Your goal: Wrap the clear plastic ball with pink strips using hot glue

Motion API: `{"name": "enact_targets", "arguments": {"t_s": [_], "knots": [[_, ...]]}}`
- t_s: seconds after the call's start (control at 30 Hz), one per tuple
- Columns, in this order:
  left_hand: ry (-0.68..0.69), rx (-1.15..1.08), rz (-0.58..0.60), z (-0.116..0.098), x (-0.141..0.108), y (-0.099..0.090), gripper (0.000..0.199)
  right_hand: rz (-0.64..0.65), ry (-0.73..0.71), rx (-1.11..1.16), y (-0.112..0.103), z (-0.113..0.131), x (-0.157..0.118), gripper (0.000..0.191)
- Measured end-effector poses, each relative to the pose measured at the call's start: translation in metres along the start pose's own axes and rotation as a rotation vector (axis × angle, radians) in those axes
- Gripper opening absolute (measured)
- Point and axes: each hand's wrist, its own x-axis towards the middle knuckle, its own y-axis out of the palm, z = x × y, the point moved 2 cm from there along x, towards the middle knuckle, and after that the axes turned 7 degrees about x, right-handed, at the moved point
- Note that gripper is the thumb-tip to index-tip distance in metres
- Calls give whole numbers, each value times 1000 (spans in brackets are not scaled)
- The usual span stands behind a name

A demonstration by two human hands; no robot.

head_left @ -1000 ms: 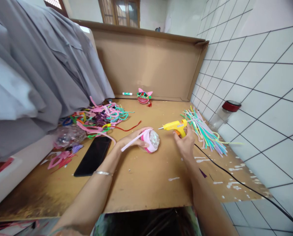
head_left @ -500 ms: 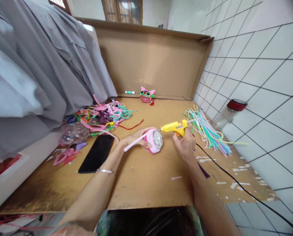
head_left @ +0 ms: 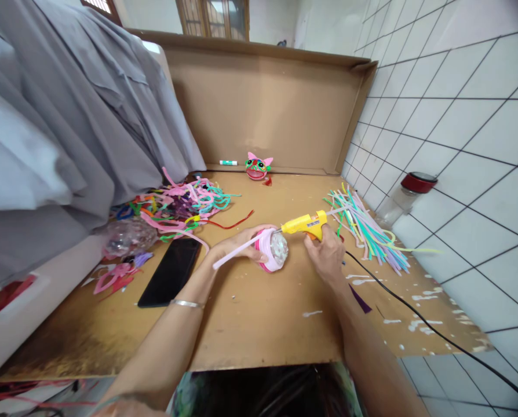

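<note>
A grey cloth [head_left: 76, 127] hangs at the far left, over the back corner of the surface [head_left: 263, 339]. Below it on the surface lie pink scraps [head_left: 111, 279] and a clear plastic bundle [head_left: 131, 237]. Next comes a black phone [head_left: 170, 272], flat and just beside the left forearm, which wears a silver bracelet [head_left: 187, 303]. Behind the phone is a tangled pile of fuzzy sticks [head_left: 185, 200] in pink, green, purple and other colours.

Near the middle, the left hand [head_left: 241, 244] has its grip wrapped around a clear ball [head_left: 278, 249] with a pink band about it; a loose pale pink strip [head_left: 235, 253] slants down from the band across the hand. Farther back, a glue stick [head_left: 228, 163] and a small toy face [head_left: 258, 168] with pink ears sit near the foot of a cardboard panel [head_left: 263, 104].

The nozzle of a yellow glue gun [head_left: 305, 223] is at the ball's upper edge; whether it touches cannot be told. The right hand [head_left: 327, 250] keeps its grip closed on the handle. Right of it are a purple scrap [head_left: 360, 299], a black cord [head_left: 411, 315], a loose bunch of pastel sticks [head_left: 367, 229] and a red-lidded jar [head_left: 398, 200] by the tiled wall [head_left: 471, 139].
</note>
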Motion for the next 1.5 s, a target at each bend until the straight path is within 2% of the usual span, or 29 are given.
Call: {"name": "enact_targets", "arguments": {"t_s": [0.6,0.83,1.5], "knots": [[40,-54,12,12,3,0,91,18,16,-25,0,1,0,11],[40,-25,13,7,2,-1,88,11,4,-31,0,1,0,10],[28,-47,14,9,3,1,90,13,17,-43,0,-1,-1,9]]}}
